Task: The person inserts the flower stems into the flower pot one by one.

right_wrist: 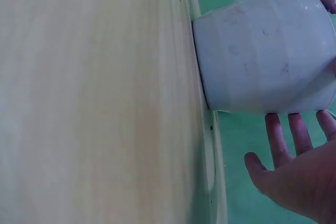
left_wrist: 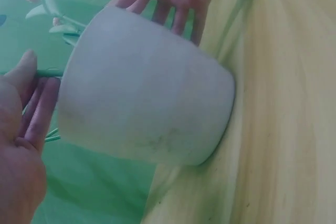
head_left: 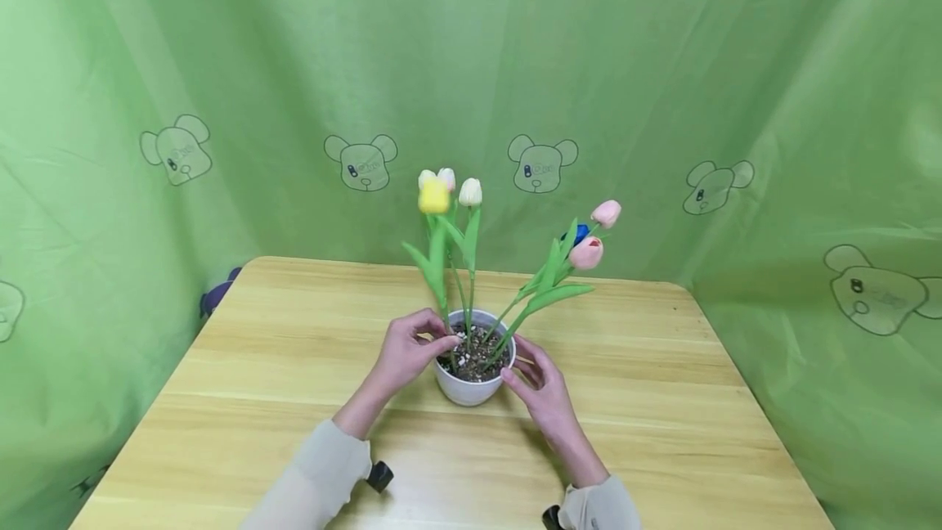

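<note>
A white flower pot [head_left: 468,393] with dark, white-flecked soil [head_left: 477,354] stands upright on the table. My left hand [head_left: 414,348] pinches the green stem of the yellow tulip [head_left: 434,196] low down, over the pot's left rim; the pinch also shows in the left wrist view. My right hand [right_wrist: 302,179] touches the pot's right side with fairly straight, spread fingertips, and its thumb lies at the near rim. Whitish tulips [head_left: 470,192] rise beside the yellow one. Pink tulips [head_left: 586,253] and a partly hidden blue flower [head_left: 579,233] lean out to the right.
The wooden table [head_left: 294,366] reaches out on all sides of the pot. Behind and beside it hangs a green curtain [head_left: 456,64] printed with bear heads. The leaning pink and blue flowers stick out above the table's back right part.
</note>
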`<action>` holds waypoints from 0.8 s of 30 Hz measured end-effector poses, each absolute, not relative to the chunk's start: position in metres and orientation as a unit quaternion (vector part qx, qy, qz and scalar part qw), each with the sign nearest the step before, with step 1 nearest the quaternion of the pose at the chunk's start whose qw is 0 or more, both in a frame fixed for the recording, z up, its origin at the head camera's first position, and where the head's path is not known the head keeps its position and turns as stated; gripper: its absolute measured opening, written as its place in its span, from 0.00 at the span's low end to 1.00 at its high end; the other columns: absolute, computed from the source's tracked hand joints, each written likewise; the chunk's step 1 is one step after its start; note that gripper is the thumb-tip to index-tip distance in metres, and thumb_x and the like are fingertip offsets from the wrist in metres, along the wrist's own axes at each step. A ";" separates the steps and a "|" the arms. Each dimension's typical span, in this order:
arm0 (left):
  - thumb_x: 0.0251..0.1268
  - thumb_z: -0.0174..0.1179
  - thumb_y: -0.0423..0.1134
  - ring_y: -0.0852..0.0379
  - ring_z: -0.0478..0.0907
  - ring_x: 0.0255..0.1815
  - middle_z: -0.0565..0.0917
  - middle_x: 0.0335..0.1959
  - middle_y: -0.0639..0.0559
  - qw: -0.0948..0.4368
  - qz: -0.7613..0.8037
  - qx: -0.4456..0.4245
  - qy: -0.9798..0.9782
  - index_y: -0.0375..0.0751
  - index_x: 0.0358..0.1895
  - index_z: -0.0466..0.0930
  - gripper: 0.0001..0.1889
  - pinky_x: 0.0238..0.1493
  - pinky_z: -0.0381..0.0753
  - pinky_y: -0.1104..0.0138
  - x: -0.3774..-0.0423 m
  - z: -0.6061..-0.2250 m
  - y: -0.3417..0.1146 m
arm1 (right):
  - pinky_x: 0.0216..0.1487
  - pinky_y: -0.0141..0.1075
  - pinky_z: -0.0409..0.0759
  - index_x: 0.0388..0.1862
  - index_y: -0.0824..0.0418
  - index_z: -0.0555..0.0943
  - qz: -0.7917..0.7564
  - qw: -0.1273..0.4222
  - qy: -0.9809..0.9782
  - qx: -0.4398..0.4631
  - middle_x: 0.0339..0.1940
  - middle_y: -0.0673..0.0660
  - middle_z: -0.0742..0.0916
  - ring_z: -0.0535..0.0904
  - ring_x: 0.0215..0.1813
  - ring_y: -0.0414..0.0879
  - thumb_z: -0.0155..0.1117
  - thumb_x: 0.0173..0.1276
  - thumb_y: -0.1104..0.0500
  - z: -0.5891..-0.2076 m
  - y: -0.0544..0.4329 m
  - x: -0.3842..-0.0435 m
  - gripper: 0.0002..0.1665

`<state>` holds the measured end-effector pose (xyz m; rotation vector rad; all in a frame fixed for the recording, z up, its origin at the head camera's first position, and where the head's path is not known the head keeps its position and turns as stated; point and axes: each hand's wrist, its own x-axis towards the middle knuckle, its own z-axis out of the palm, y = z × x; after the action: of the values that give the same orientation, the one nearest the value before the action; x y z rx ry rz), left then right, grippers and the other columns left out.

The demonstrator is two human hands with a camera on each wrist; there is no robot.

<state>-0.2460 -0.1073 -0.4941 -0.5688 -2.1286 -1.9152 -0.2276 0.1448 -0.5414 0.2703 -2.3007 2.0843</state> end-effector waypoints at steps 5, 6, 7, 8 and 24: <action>0.59 0.72 0.27 0.67 0.84 0.30 0.88 0.34 0.34 0.128 -0.653 -0.210 -0.716 0.29 0.35 0.83 0.06 0.32 0.92 0.65 -0.244 -0.498 -0.101 | 0.73 0.41 0.77 0.77 0.61 0.68 0.666 0.013 -0.740 0.091 0.71 0.65 0.78 0.78 0.67 0.59 0.70 0.68 0.68 -0.541 0.145 -0.227 0.39; 0.59 0.73 0.27 0.67 0.84 0.31 0.88 0.34 0.35 0.133 -0.647 -0.215 -0.720 0.30 0.35 0.84 0.06 0.32 0.91 0.66 -0.244 -0.499 -0.100 | 0.74 0.43 0.76 0.77 0.61 0.68 0.665 0.013 -0.741 0.092 0.71 0.65 0.78 0.77 0.67 0.60 0.70 0.69 0.68 -0.541 0.145 -0.228 0.39; 0.59 0.73 0.27 0.67 0.84 0.30 0.89 0.34 0.36 0.138 -0.641 -0.220 -0.722 0.31 0.35 0.85 0.06 0.32 0.91 0.67 -0.243 -0.498 -0.100 | 0.74 0.45 0.76 0.77 0.61 0.68 0.665 0.013 -0.741 0.092 0.71 0.65 0.78 0.77 0.67 0.60 0.70 0.69 0.68 -0.542 0.146 -0.228 0.39; 0.59 0.73 0.27 0.67 0.84 0.30 0.89 0.34 0.36 0.142 -0.639 -0.223 -0.723 0.31 0.35 0.85 0.06 0.32 0.91 0.66 -0.242 -0.498 -0.100 | 0.74 0.46 0.76 0.77 0.61 0.68 0.665 0.012 -0.741 0.091 0.71 0.65 0.78 0.77 0.67 0.60 0.70 0.69 0.67 -0.542 0.146 -0.228 0.39; 0.60 0.71 0.26 0.64 0.85 0.29 0.87 0.34 0.35 0.175 -0.646 -0.237 -0.704 0.28 0.37 0.84 0.06 0.31 0.92 0.64 -0.236 -0.498 -0.092 | 0.76 0.52 0.73 0.77 0.61 0.69 0.663 0.011 -0.743 0.090 0.71 0.65 0.78 0.78 0.67 0.60 0.70 0.69 0.67 -0.543 0.146 -0.228 0.39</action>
<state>-0.2359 -0.0921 -0.4977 -0.6709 -1.9957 -1.8296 -0.2284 0.1456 -0.5427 0.2801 -2.3174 2.0686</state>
